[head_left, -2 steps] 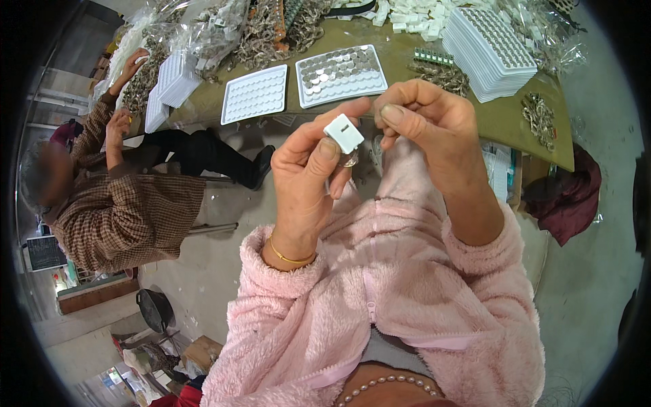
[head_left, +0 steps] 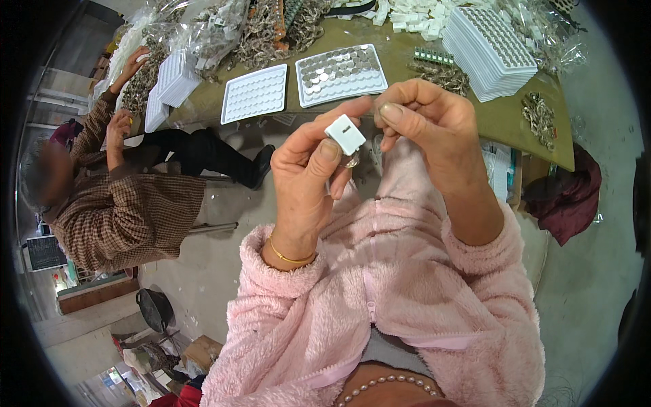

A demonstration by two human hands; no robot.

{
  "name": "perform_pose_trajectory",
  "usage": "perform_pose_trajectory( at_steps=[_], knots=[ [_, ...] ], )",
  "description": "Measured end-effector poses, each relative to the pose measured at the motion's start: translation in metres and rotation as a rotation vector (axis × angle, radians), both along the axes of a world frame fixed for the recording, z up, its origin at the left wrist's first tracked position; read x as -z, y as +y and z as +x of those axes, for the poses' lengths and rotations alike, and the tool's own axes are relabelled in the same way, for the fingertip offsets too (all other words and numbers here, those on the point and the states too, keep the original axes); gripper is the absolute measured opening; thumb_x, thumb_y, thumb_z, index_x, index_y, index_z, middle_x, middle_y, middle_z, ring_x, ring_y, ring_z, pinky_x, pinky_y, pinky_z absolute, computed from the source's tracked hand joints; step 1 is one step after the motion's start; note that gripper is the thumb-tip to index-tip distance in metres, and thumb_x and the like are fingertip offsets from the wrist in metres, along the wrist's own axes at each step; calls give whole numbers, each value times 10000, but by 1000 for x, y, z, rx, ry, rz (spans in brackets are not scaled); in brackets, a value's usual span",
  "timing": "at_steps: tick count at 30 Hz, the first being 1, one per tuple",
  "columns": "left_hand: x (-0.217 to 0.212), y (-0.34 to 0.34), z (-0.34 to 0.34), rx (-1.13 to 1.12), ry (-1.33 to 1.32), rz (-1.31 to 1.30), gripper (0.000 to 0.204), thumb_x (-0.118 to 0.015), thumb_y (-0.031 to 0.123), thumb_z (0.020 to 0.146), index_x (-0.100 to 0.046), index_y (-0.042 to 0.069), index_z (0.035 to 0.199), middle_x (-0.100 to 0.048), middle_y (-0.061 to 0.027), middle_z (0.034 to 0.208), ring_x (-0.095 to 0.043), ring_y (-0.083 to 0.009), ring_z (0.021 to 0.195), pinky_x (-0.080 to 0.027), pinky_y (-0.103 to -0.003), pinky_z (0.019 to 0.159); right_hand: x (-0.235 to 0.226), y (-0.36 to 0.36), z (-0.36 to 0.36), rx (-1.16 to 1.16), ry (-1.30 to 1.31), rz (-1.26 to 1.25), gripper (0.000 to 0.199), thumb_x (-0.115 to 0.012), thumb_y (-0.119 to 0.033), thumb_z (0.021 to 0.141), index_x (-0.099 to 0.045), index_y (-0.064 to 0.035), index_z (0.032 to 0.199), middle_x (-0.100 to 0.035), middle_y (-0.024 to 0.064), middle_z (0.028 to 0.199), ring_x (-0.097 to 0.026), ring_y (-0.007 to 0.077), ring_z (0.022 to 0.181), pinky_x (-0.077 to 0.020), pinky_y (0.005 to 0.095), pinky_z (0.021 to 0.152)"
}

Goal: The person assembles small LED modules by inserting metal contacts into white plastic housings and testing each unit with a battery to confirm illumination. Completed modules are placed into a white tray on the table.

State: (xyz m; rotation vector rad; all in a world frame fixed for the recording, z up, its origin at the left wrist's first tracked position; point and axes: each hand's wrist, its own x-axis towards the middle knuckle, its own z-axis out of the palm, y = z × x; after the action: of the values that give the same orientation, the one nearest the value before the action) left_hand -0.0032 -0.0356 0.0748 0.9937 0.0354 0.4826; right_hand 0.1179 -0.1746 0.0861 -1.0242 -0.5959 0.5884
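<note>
Between the thumb and fingers of my left hand (head_left: 305, 159) is a small white square plastic case (head_left: 344, 134) with a narrow dark slot in its face. A shiny roundish bit shows just under the case, too small to make out. My right hand (head_left: 434, 125) is held close by on the right, thumb and index finger pinched together and apart from the case. Whatever lies in that pinch, if anything, is hidden by the fingertips. Beyond my hands, a white tray (head_left: 303, 100) carries rows of silver button cells (head_left: 339, 70), and beside it lies a white tray with round pockets (head_left: 255, 95).
On the green-topped table (head_left: 400, 42), a tall stack of filled trays (head_left: 489, 57) stands at right, near a small heap of metal-and-wire parts (head_left: 539, 119). White plastic pieces (head_left: 424, 17) lie at the back. To the left, a co-worker (head_left: 129, 210) sits by stacked trays (head_left: 178, 80).
</note>
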Motion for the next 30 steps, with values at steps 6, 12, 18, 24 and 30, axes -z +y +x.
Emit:
perform_pose_trajectory(
  at_steps=[6, 12, 18, 24, 30],
  knots=[
    [2, -1, 0, 15, -64, 74, 266, -664, 133, 952, -662, -82, 1108, -612, -262, 1298, -505, -28, 552, -382, -152, 457, -1, 4, -12, 224, -188, -55, 136, -679, -43, 903, -658, 50, 999, -679, 65, 875, -624, 86, 776, -518, 225, 629],
    [1, -1, -2, -5, -55, 129, 246, -666, 110, 941, -670, -73, 1105, -628, -257, 1277, -498, -23, 535, -376, -150, 451, 2, 11, 4, 600, -986, -59, 178, -742, -31, 781, -674, -82, 937, -644, 23, 887, -607, 174, 738, -494, 289, 631],
    [-5, 6, -5, 31, 93, 12, 244, -646, 107, 957, -668, -53, 1140, -689, -193, 1169, -477, -15, 520, -368, -146, 443, 5, 10, 14, 645, -1517, -68, 176, -736, -66, 772, -678, -87, 937, -641, 43, 943, -608, 229, 764, -502, 301, 644],
    [-5, 7, -3, 67, 199, -84, 232, -628, 136, 981, -667, -45, 1122, -721, -122, 998, -451, -25, 493, -356, -150, 430, 9, 6, 5, 3, -318, 40, 101, -677, -38, 879, -665, -7, 974, -660, 53, 938, -615, 119, 850, -508, 258, 711],
    [-6, 8, -1, 88, 264, 11, 251, -626, 185, 984, -656, -34, 1101, -682, -91, 869, -491, -39, 559, -341, -157, 448, 15, 14, 6, 33, -370, 79, 98, -658, 0, 875, -631, 36, 962, -644, 56, 927, -603, 114, 857, -496, 243, 778]
  ],
)
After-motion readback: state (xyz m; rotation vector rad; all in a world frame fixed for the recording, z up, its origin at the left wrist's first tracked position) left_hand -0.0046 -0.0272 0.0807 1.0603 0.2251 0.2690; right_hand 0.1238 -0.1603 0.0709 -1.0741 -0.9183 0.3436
